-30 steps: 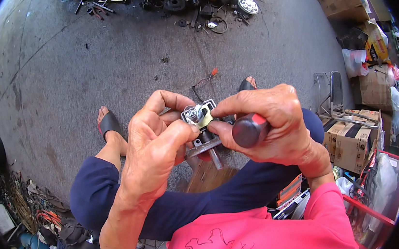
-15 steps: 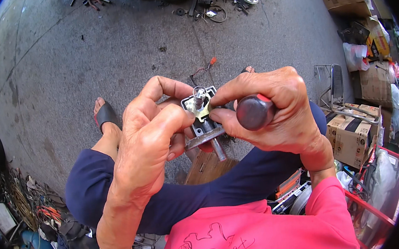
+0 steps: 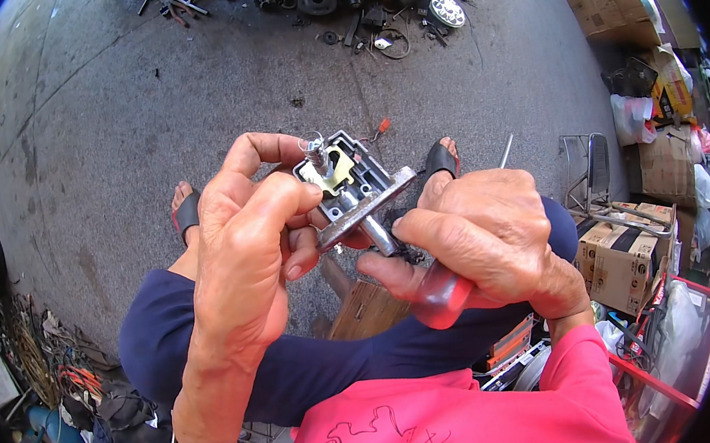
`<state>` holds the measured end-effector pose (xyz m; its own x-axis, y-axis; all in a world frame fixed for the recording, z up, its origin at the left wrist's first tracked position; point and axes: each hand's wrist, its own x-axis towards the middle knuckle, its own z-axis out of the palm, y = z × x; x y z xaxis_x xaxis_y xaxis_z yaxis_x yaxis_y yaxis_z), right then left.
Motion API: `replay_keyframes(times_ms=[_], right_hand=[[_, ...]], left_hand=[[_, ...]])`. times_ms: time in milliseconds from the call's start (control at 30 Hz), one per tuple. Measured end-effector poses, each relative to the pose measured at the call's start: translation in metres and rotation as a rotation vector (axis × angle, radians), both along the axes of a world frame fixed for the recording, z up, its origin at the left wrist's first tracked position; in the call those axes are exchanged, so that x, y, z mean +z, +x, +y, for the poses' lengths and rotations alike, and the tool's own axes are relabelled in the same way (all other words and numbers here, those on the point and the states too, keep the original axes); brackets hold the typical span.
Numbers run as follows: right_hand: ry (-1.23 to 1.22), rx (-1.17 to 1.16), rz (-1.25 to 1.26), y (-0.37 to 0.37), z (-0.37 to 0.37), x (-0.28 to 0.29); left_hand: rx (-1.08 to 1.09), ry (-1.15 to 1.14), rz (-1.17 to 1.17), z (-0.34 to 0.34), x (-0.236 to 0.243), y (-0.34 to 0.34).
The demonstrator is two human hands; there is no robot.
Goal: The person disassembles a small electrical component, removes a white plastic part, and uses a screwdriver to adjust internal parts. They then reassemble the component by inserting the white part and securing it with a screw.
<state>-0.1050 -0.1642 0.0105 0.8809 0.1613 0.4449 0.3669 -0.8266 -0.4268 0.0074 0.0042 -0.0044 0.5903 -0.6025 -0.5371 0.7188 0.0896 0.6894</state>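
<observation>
My left hand [image 3: 239,225] grips a small open metal housing [image 3: 358,169] between its thumb and fingers, in front of my knees. A coil spring [image 3: 317,154] stands up at the housing's far left, beside a pale yellow plate [image 3: 334,174]. Across its near side runs a flat flange [image 3: 367,209], from which a round metal shaft [image 3: 380,236] points towards me. Closed round a screwdriver with a red and black handle [image 3: 443,294], my right hand [image 3: 489,225] has its thumb and forefinger at the shaft's end. The screwdriver's blade sticks out beyond the knuckles.
A wire with an orange connector [image 3: 385,125] shows behind the housing. Below my hands is a wooden block [image 3: 368,306]. Loose parts [image 3: 369,21] lie on the far floor. Cardboard boxes [image 3: 625,254] and a red-framed crate [image 3: 688,342] stand right; cables and scrap [image 3: 32,359] lie left.
The housing has turned and shifted slightly left in my left hand. My right hand has moved from the plate down to the shaft's end, tilting the screwdriver so its blade shows.
</observation>
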Motion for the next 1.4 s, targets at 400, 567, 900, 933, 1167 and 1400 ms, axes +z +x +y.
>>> replay_keyframes(times_ms=[400, 567, 900, 933, 1167, 1400], right_hand=[[-0.035, -0.027, -0.188, 0.002, 0.005, -0.015], [-0.030, -0.042, -0.194, 0.003, 0.005, -0.016], [0.118, -0.041, -0.084, 0.003, -0.003, 0.004], [0.118, -0.059, -0.050, 0.001, -0.003, 0.006], [0.159, -0.026, -0.049, 0.002, -0.004, -0.005], [0.122, 0.001, 0.002, 0.002, -0.004, 0.001]], left_hand=[[-0.032, -0.054, -0.050, -0.003, -0.003, -0.003], [-0.028, -0.073, -0.066, -0.003, -0.002, -0.003], [-0.034, -0.035, -0.114, -0.004, 0.004, -0.005], [-0.030, -0.029, -0.117, -0.003, 0.005, -0.005], [-0.019, -0.022, -0.177, -0.007, 0.010, -0.009], [0.009, 0.013, -0.204, -0.007, 0.009, -0.009]])
